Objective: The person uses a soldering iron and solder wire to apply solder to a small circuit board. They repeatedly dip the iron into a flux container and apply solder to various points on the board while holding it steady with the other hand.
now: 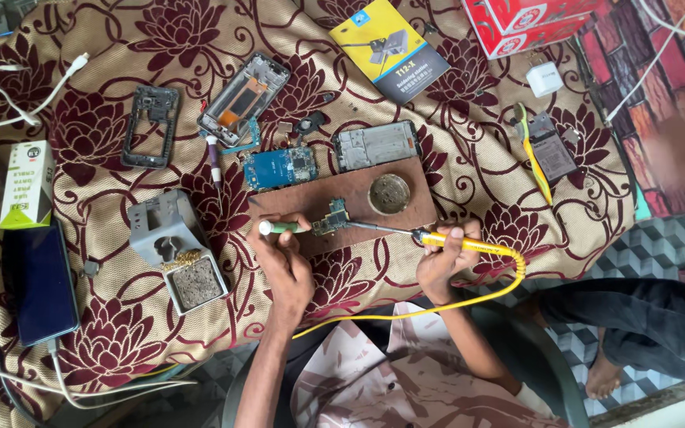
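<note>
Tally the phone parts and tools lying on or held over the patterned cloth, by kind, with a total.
Circuit boards: 2, blue board and small board at the left hand
Phone frames and shells: 3
Soldering iron: 1, in the right hand
Green-white tube: 1
Iron stand: 1
Round tin: 1
Total: 9

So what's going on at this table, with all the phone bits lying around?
A person is soldering. The right hand holds a yellow soldering iron, its tip on a small circuit board lying on a brown board. The left hand holds a green and white tube against it. Opened phone frames lie about.
</note>
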`<state>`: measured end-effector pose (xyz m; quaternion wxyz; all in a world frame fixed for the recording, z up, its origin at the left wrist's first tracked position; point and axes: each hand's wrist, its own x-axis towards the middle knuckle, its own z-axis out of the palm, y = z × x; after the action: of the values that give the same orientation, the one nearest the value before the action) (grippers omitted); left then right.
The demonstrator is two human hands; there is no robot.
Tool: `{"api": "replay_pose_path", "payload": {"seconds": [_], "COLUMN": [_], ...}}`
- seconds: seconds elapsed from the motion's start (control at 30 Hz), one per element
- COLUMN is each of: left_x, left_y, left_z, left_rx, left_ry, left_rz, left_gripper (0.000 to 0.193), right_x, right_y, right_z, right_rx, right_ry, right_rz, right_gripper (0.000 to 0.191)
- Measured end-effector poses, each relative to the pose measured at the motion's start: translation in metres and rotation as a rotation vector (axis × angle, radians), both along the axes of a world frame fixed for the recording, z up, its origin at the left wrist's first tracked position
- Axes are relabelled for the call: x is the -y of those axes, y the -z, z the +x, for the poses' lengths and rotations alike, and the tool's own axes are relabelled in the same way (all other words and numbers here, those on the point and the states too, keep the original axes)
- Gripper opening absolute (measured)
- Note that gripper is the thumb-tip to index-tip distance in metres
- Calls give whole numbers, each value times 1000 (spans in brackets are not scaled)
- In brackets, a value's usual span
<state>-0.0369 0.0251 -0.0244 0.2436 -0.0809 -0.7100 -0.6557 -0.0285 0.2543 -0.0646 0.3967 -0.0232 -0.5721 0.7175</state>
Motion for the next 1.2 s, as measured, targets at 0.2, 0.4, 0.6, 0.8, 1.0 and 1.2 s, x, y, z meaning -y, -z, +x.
{"api": "replay_pose_path", "payload": {"seconds": [0.2, 0.4, 0.6, 0.8, 1.0, 1.2], "left_x": [0, 3, 4, 3, 6, 5], "left_y": [-1, -1, -3, -12, -16, -12], "left_z": [1, 2, 1, 3, 0, 0], "left_rx": [6, 2, -24, -95, -112, -74], "left_ry": [4, -7, 6, -31, -96, -93], "left_rz": [21, -39, -37, -86, -144, -104], "left_gripper": [37, 42, 49, 50, 52, 48], "right_x": [-2, -5, 2, 16, 35, 44], "right_y": [6, -9, -56, -101, -121, -133], "right_z": [-1, 7, 8, 4, 8, 10], "right_rx": [-34, -27, 18, 206, 236, 247], "right_ry": [68, 147, 86, -29, -110, -94], "right_rz": [65, 405, 690, 695, 718, 740], "right_gripper": [31, 30, 25, 26, 26, 28]}}
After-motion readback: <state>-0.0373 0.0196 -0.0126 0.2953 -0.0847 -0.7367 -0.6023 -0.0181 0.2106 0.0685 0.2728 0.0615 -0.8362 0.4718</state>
